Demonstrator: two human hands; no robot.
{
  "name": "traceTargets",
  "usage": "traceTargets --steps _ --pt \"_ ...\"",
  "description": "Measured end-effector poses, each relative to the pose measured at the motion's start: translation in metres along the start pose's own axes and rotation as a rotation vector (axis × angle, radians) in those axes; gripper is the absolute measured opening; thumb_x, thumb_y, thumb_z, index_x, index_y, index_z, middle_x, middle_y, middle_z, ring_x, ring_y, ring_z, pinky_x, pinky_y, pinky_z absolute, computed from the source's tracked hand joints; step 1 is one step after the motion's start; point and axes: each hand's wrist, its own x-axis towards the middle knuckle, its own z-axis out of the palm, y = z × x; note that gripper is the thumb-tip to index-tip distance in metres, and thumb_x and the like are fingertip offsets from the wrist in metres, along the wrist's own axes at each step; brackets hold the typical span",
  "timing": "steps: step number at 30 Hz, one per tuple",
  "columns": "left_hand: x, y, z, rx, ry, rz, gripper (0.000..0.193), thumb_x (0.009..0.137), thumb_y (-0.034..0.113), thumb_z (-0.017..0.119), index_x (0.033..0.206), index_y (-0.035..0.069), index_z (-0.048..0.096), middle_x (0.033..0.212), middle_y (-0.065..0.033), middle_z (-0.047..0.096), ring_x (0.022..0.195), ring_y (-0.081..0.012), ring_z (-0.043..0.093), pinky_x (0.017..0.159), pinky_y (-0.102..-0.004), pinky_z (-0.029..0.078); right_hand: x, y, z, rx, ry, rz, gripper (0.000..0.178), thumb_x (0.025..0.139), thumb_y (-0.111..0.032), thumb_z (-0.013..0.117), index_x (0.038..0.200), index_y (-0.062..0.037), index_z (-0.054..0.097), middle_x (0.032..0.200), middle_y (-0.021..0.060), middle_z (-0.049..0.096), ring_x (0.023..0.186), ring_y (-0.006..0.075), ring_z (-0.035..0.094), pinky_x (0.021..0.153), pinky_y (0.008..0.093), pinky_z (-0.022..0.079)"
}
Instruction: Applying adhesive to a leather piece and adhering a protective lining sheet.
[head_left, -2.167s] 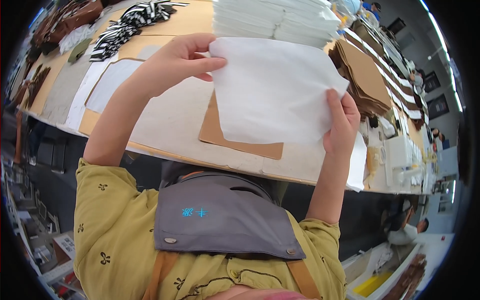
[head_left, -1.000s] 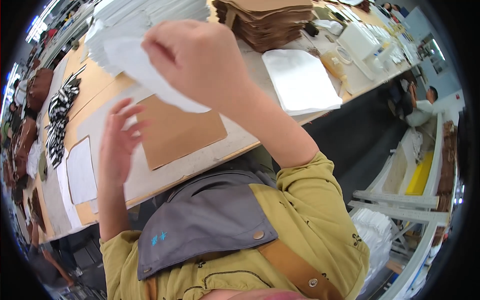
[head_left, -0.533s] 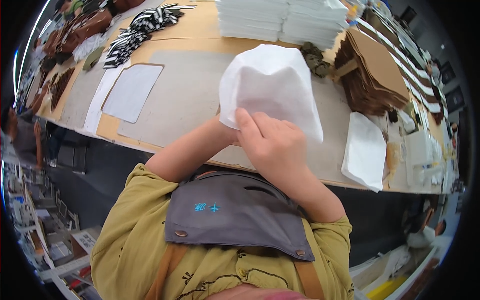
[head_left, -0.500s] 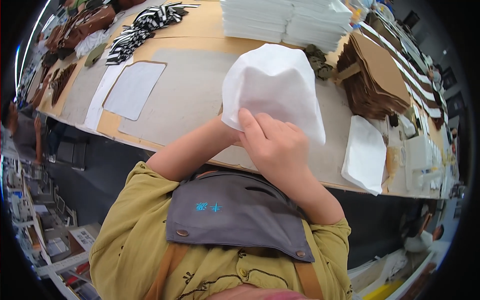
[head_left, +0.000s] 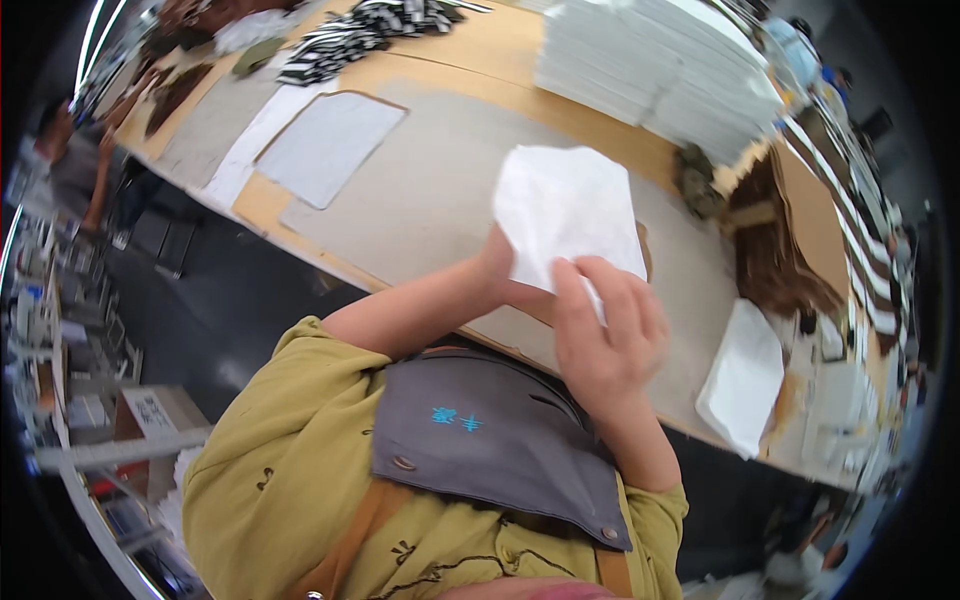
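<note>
A white fabric-like sheet (head_left: 570, 200) is held up over the near edge of the table. My left hand (head_left: 502, 262) supports it from behind at the lower left; those fingers are hidden by the sheet. At its lower edge my right hand (head_left: 612, 335) is curled, thumb and fingers closing on the sheet's near corner, slightly blurred. Behind the sheet's right side a narrow brown edge (head_left: 644, 245) shows; most of that piece is covered.
A brown-edged white panel (head_left: 335, 145) lies left on the grey table covering (head_left: 430, 150). Striped strips (head_left: 370, 40) and a tall white stack (head_left: 650, 75) are farther back. Brown panels (head_left: 790, 235) and white sheets (head_left: 742, 380) are piled right. A person (head_left: 75, 160) is at far left.
My view has turned, shifting the table contents right and tilting them. The sheet, bulging before, now looks flatter, with a brown edge behind it. My right hand has shifted right and down.
</note>
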Motion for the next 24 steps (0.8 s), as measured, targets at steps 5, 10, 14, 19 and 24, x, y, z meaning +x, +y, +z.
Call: traceTargets --steps 5,10,14,19,24 --pt "-0.011 0.005 -0.015 0.237 0.100 0.066 0.039 0.107 0.039 0.047 0.137 0.013 0.049 0.128 -0.0065 0.059 0.123 -0.0234 0.058 0.103 -0.0394 0.048 0.020 0.008 -0.023 0.231 -0.004 0.114 0.028 0.083 -0.001 0.067 0.111 -0.0023 0.070 0.107 0.0105 0.070 0.086 0.0252 0.067 0.074 0.0331 0.052" --pt "-0.026 0.006 -0.011 0.410 0.603 -0.022 0.077 0.103 0.044 0.058 0.163 0.019 0.018 0.151 -0.0100 0.048 0.138 -0.0226 0.047 0.119 -0.0418 0.034 0.020 0.021 -0.045 0.475 0.029 0.518 0.019 0.097 -0.003 0.058 0.113 0.0046 0.066 0.107 0.0140 0.070 0.089 0.0212 0.067 0.082 0.0289 0.052" --pt "-0.038 0.016 -0.018 0.376 0.255 -0.170 0.065 0.103 0.040 0.058 0.158 0.015 0.034 0.146 -0.0076 0.052 0.134 -0.0197 0.051 0.112 -0.0387 0.042 0.040 0.035 -0.041 0.613 0.148 0.883 0.016 0.099 -0.003 0.058 0.112 0.0040 0.064 0.101 0.0080 0.068 0.088 0.0113 0.063 0.082 0.0216 0.048" --pt "-0.049 0.026 -0.007 0.492 0.401 -0.347 0.043 0.104 0.029 0.057 0.141 0.010 0.056 0.131 -0.0044 0.064 0.118 -0.0160 0.061 0.098 -0.0360 0.052 0.023 0.087 -0.017 0.799 0.046 0.985 0.016 0.101 -0.004 0.056 0.112 0.0029 0.065 0.101 0.0069 0.069 0.090 0.0108 0.064 0.083 0.0230 0.051" --pt "-0.050 0.047 -0.003 0.310 0.587 -0.425 0.043 0.107 0.029 0.047 0.143 0.006 0.053 0.137 -0.0072 0.062 0.123 -0.0188 0.060 0.102 -0.0373 0.050 -0.021 0.116 0.025 1.054 -0.100 1.305 0.016 0.101 -0.007 0.056 0.110 0.0030 0.065 0.100 0.0086 0.072 0.088 0.0147 0.069 0.080 0.0286 0.056"
